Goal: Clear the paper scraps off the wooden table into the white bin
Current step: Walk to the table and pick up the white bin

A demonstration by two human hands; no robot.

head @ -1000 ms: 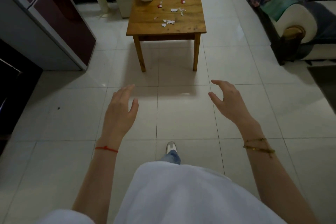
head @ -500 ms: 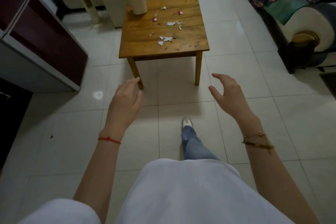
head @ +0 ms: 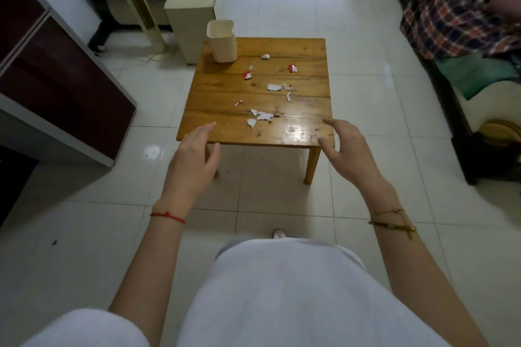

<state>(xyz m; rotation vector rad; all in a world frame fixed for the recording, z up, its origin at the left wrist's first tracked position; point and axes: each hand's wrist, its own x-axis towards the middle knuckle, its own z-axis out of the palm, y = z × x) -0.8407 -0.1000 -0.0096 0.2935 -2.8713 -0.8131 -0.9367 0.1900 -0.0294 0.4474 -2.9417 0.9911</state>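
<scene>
Your left hand (head: 194,160) and right hand (head: 351,151) hover at the near edge of the wooden table (head: 225,132), fingers spread loosely, holding nothing. The white bin (head: 222,42) stands upright on the far left corner of the table, mouth up. Paper scraps lie scattered across the tabletop: a white cluster (head: 260,117) nearest you, a white piece (head: 274,87) mid-table, red scraps (head: 247,75) (head: 293,68) farther back, and a crumpled ball (head: 265,56) just right of the bin. A thin red-and-white strip (head: 238,104) lies with its long axis diagonal, rising toward the right. Nothing stands between the scraps and the bin. A cream cabinet (head: 191,11) stands behind the table; a sofa with a plaid cloth (head: 451,22) sits to the right.
</scene>
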